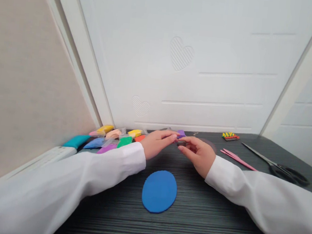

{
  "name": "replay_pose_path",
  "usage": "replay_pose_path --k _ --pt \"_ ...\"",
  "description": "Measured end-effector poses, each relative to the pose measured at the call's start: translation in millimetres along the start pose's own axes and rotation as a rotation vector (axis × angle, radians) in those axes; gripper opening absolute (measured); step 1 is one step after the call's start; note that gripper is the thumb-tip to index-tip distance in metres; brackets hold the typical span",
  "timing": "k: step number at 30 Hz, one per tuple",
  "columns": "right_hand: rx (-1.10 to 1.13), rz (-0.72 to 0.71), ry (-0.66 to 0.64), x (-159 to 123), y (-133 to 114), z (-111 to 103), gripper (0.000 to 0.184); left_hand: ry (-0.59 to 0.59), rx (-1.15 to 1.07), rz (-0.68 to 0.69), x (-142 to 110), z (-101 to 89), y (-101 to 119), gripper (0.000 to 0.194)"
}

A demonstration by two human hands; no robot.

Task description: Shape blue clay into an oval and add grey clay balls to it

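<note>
Pinching a small dark lump [181, 143], the right hand [198, 156] almost met the left hand [158, 143], its grip impossible to tell, near a blue clay disc [159, 191].

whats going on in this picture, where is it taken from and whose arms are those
This picture comes from a camera worn on a person's head, looking forward and down, so the white-sleeved arms are that person's own. The right hand pinches a small dark bit, too small to make out clearly, close to the left hand. Just beyond them sits a purple piece. On the dark wood-grain table lie a flat blue clay disc, packets of coloured modelling clay, a pink tool and black-handled scissors.
</note>
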State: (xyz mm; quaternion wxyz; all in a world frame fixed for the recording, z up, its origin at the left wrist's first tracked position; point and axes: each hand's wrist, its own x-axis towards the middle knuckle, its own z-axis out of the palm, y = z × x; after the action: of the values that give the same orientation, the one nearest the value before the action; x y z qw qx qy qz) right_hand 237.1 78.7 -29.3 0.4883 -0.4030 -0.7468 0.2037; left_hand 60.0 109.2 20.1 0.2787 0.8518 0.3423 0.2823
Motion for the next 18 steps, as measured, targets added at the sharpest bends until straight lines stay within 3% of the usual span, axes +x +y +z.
replay_pose_path --k 5,10,14,18 --pt "-0.017 -0.181 -0.038 -10 -24 2 0.026 -0.059 -0.413 -0.194 -32 7.3 19 0.036" --pt "0.009 -0.137 -0.016 -14 -35 16 0.021 -0.011 -0.664 -0.332 -51 5.5 12 0.03" --pt "-0.014 -0.099 -0.002 -5 -32 23 0.015 0.057 -0.736 -0.348 -53 4.2 0 0.021" --pt "-0.04 -0.069 -0.013 1 -28 25 0.017 0.109 -0.656 -0.315 -49 0.2 -15 0.017"
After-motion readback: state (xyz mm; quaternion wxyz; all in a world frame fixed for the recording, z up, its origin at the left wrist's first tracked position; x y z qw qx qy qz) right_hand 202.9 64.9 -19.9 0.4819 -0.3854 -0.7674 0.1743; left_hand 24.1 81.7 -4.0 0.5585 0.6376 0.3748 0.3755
